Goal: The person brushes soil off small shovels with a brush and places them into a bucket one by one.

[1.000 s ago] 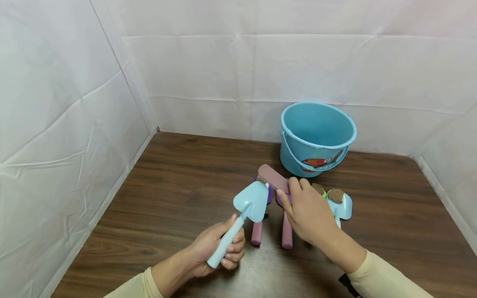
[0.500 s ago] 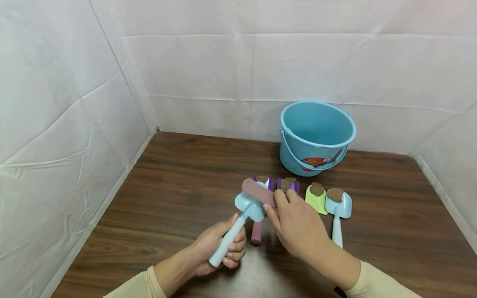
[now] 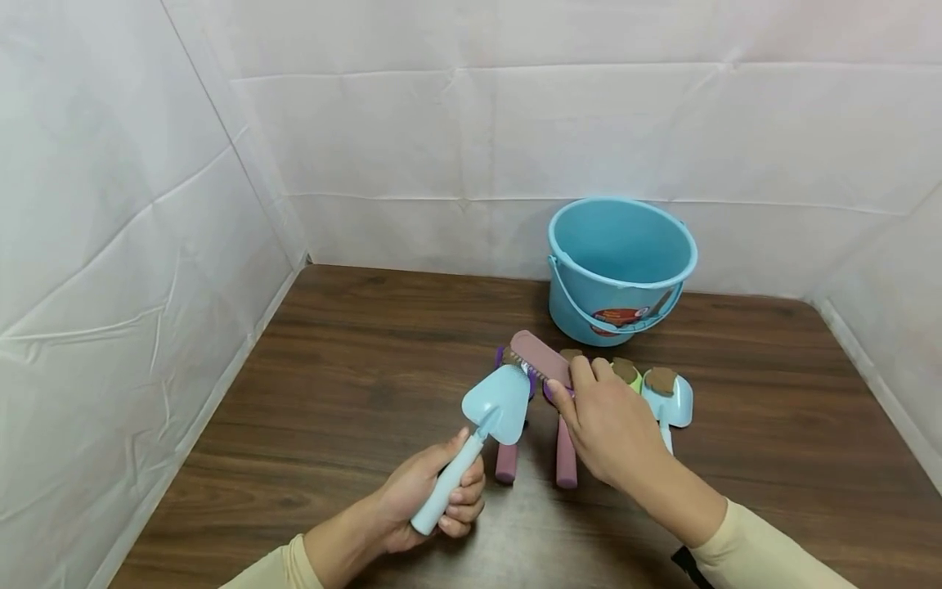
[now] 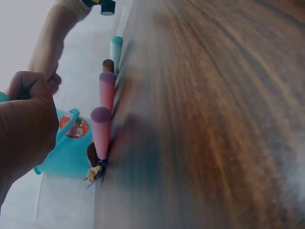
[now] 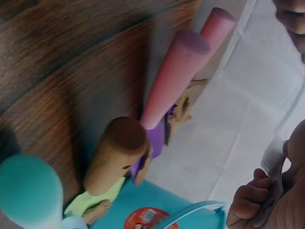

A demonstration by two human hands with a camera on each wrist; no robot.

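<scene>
Trowel point(image 3: 469, 456) in left hand point(image 3: 412, 492) slants blade-first away and rightward.

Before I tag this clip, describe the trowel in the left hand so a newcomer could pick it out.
Start at the wood-grain table, then find the left hand over its near part. The trowel is gripped there by its pale blue handle. Unlike the blue shovel farther right, topped by a brown lump, its heart-shaped blade is bare.
</scene>
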